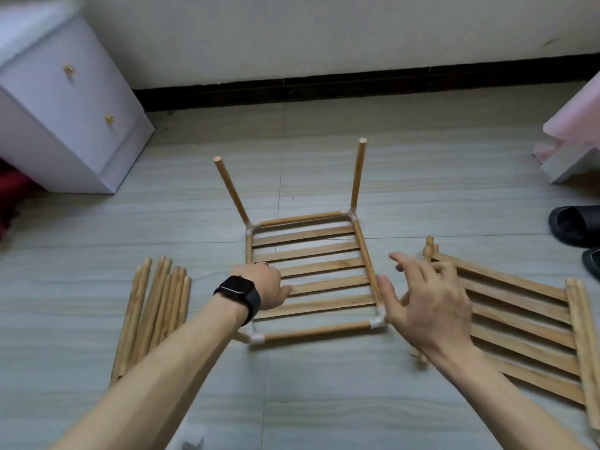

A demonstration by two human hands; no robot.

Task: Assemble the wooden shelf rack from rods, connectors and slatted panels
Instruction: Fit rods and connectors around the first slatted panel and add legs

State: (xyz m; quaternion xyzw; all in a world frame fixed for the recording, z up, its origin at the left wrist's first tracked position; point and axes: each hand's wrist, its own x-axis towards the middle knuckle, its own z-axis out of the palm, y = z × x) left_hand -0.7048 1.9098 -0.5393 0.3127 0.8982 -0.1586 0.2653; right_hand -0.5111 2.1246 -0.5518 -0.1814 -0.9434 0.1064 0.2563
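head view: shelf frame (311,251) looks light, stiff, likely loose-jointed; grasp its side rods (365,251). right hand (425,306) spread, empty; left hand (259,282) grip hidden.

- A white two-drawer cabinet (65,125) with brass knobs (68,69) stands far left of my left hand (259,284).
- Red fabric (13,196) lies by the cabinet's base.
- A black smartwatch (238,292) sits on my left wrist.
- Two black slippers (574,225) lie right of my right hand (428,303).
- Pink fabric (574,125) hangs farther back on that side.
- Black skirting (324,87) runs ahead.
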